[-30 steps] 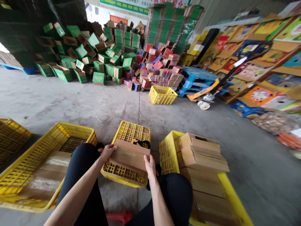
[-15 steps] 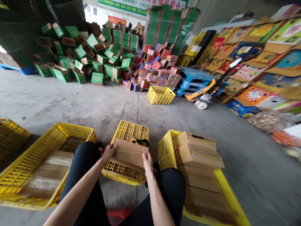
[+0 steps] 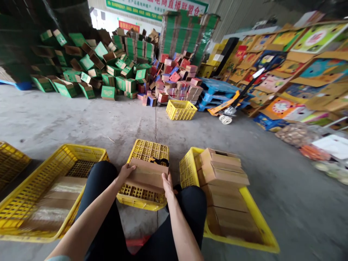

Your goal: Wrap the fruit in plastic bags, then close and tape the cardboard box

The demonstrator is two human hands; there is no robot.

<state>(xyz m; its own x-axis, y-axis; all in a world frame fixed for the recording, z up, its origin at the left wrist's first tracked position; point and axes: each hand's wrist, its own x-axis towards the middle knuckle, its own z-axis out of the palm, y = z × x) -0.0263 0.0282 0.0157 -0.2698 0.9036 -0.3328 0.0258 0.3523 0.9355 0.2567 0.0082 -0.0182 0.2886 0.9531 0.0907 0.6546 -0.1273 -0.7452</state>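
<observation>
Both hands grip the flat box (image 3: 148,175) low center, left hand (image 3: 124,172) and right hand (image 3: 167,183) on its ends, long axis left-right, lying on the upturned crate (image 3: 145,197).

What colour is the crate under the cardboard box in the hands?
Yellow crate, clearest in the head view.

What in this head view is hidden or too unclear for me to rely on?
- Black tool on the upturned crate: mostly hidden behind the cardboard piece.
- Left hand and right hand grip: fingertips hidden by the cardboard's edges.
- Left crate: contents blurred.
- Right crate: lower cardboard stack partly hidden behind the knee.
- Red object on the floor: hidden between the legs.
- Wall banner: cut off by the top edge.
</observation>
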